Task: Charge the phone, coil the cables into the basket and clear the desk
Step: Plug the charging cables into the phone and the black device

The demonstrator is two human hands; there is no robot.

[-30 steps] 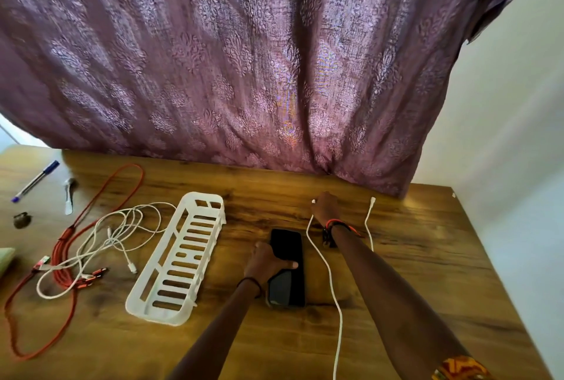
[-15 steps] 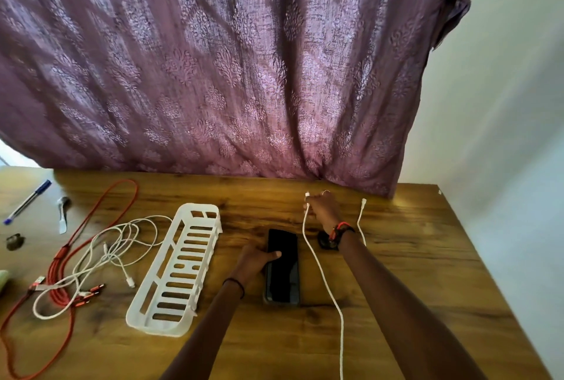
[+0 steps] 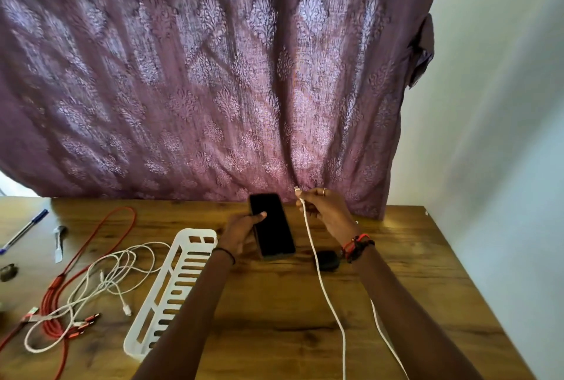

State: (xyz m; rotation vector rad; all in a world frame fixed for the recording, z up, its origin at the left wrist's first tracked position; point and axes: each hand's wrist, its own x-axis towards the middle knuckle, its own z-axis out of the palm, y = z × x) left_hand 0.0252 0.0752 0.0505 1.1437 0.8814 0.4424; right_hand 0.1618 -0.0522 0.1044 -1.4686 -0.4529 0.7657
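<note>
My left hand (image 3: 242, 230) holds a black phone (image 3: 272, 230) lifted off the wooden desk (image 3: 274, 303), screen dark and facing me. My right hand (image 3: 325, 208) pinches the plug end of a white charging cable (image 3: 323, 285) just right of the phone's top edge; plug and phone are apart. The cable trails down past the desk's front edge. A long white slatted basket (image 3: 171, 282) lies on the desk left of my left arm. A tangle of white cable (image 3: 100, 279) and red cable (image 3: 76, 260) lies further left.
A small black object (image 3: 328, 260) sits on the desk under my right wrist. A blue pen (image 3: 24, 230), a small white-and-grey item (image 3: 59, 242) and a dark small piece (image 3: 7, 272) lie at the far left. A purple patterned curtain (image 3: 213, 74) hangs behind the desk.
My left hand has picked the phone up off the desk and tilted it toward me. My right hand has raised the white cable's plug up beside the phone's top.
</note>
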